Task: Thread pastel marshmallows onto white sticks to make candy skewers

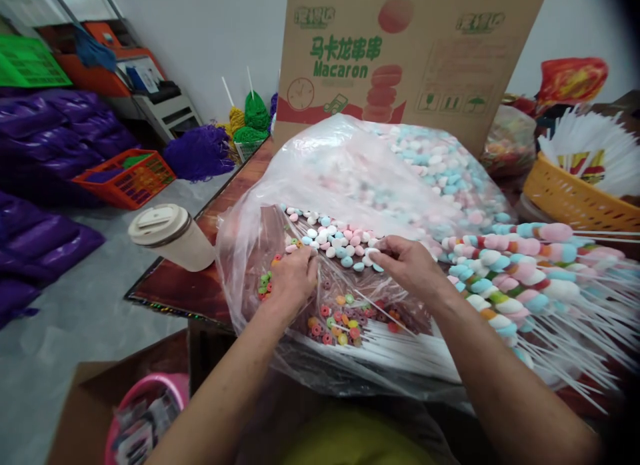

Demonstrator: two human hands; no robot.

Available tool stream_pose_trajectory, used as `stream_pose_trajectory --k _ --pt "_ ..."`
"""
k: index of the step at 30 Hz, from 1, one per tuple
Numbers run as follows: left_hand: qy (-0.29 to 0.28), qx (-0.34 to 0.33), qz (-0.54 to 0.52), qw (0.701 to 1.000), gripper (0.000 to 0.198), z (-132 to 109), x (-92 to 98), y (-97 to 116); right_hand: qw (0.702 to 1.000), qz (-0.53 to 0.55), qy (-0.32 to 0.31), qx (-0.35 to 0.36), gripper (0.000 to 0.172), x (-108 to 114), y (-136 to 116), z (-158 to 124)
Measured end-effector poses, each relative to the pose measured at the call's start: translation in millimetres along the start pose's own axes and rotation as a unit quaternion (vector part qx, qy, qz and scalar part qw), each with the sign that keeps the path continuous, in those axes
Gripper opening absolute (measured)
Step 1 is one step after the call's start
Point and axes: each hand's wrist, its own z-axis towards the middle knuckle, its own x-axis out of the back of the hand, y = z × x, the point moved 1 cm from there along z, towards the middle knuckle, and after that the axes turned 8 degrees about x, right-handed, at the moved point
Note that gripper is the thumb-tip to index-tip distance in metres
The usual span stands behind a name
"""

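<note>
My left hand (295,278) is curled at the left edge of a loose pile of pastel marshmallows (345,242); its fingertips are partly hidden, and what they hold cannot be made out. On the pile's right side, my right hand (411,264) has thumb and forefinger closed at a white marshmallow (369,257). Below and between the hands lie small ring-shaped candies (340,325) in several colours. White sticks (400,348) lie in a bundle on the clear plastic sheet, nearer my body. Many filled marshmallow skewers (520,272) are stacked to the right of my right forearm.
A big clear bag (320,158) of marshmallows rises behind the pile, before a cardboard box (415,72). A lidded cup (173,235) stands at the table's left edge. An orange-yellow basket (575,192) of white sticks is at right. A pink tub (175,385) sits below left.
</note>
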Motion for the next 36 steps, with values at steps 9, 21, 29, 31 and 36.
stream_pose_trajectory --k 9,21,29,31,36 --pt "-0.029 -0.096 -0.006 0.995 0.023 1.1 -7.1 37.9 0.999 0.016 -0.034 0.024 0.019 -26.1 3.2 -19.0" --pt "-0.043 -0.085 -0.054 0.994 0.023 31.9 -30.9 53.0 0.984 -0.132 -0.093 0.072 0.017 -25.6 -7.8 -60.0" --pt "-0.112 0.055 -0.507 0.853 0.031 -0.7 -11.0 27.6 0.997 -0.066 -0.035 -0.013 0.017 -14.6 8.2 -30.6" --pt "-0.188 0.126 -0.7 0.678 0.029 -18.1 -10.6 21.4 0.997 -0.067 -0.04 -0.01 0.015 -24.2 4.8 -15.4" --pt "-0.226 0.201 -0.799 0.52 0.03 -46.5 -12.0 9.4 0.997 -0.044 -0.07 0.01 0.012 -37.2 -18.0 -7.9"
